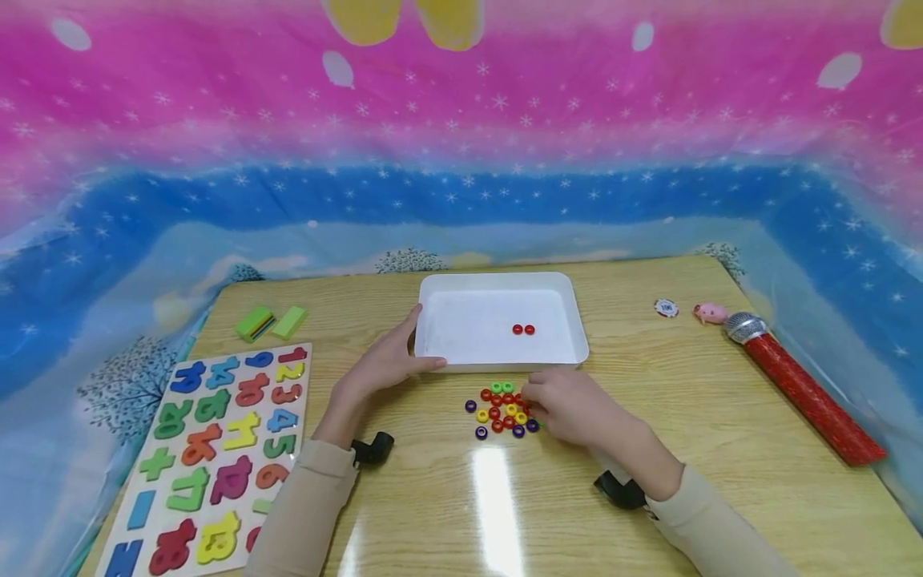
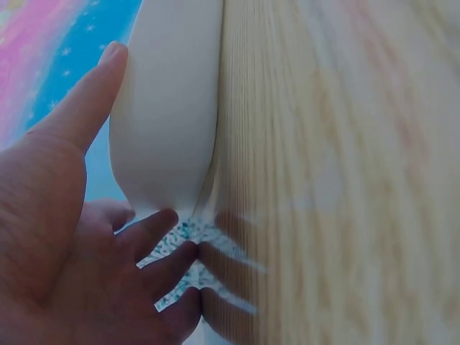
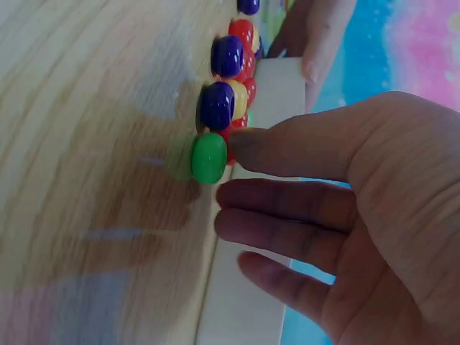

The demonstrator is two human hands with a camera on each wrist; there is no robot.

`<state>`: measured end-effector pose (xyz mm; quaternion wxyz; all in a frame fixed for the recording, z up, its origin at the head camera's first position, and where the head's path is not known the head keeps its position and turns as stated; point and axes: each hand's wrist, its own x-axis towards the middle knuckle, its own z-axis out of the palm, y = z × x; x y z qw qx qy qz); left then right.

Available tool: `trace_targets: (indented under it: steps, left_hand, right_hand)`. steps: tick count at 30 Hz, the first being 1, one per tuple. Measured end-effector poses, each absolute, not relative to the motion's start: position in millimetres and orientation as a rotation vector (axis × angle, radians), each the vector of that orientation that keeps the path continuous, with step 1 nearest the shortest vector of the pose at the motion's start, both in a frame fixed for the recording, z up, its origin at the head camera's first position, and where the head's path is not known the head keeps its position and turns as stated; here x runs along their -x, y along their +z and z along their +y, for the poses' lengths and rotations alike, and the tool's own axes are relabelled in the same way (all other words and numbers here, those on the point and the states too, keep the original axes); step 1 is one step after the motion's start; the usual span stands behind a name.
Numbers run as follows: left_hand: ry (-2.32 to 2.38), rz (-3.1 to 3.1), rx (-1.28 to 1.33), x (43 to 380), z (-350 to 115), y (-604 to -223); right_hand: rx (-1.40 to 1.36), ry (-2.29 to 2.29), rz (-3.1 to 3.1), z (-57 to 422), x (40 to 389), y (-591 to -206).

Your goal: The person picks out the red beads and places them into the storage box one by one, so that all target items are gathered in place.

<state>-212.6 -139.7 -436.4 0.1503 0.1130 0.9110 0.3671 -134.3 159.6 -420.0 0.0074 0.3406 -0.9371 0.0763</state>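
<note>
Left hand (image 2: 75,241) at tray edge (image 1: 505,368)

1–6, 9–20, + on puzzle board (image 1: 160,514)

Beads (image 1: 494,413) in 4 colours: red, yellow, green, purple; white tray (image 1: 469,320); snowflake-patterned backdrop (image 1: 461,192).

The table (image 1: 699,401) is enclosed by a pink-and-blue snowflake sheet (image 1: 461,132). On the left, a white board (image 1: 161,509) is covered with colourful numbers (image 1: 232,481), green blocks (image 1: 290,323) placed beyond; on the right, a poker chip (image 1: 667,308), pink pig figure (image 1: 711,312) and red-handled microphone (image 1: 809,396) are laid out
</note>
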Motion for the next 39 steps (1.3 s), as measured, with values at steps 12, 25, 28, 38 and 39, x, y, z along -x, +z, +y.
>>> trace_targets:
  steps: [12, 25, 28, 38, 39]
  left_hand:
    - [1.043, 2.627, -0.297, 212.4, -137.9, -437.0]
    - [1.047, 2.631, -0.292, 212.0, -137.6, -437.4]
    - [1.051, 2.632, -0.295, 211.5, -137.6, -437.0]
    - [1.053, 2.63, -0.298, 211.6, -137.7, -437.6]
    - [1.051, 2.631, -0.299, 211.9, -137.5, -437.7]
  right_hand:
    - [-1.08, 0.254, -2.947, 154.6, 135.1, -424.3]
    - [-1.099, 0.272, -2.951, 151.0, 139.8, -426.0]
    - [-1.093, 0.262, -2.961, 149.7, 140.2, -424.7]
    - [-1.021, 0.429, -2.951, 149.4, 153.7, -399.2]
    - [-1.017, 0.442, -2.928, 149.7, 157.2, -396.0]
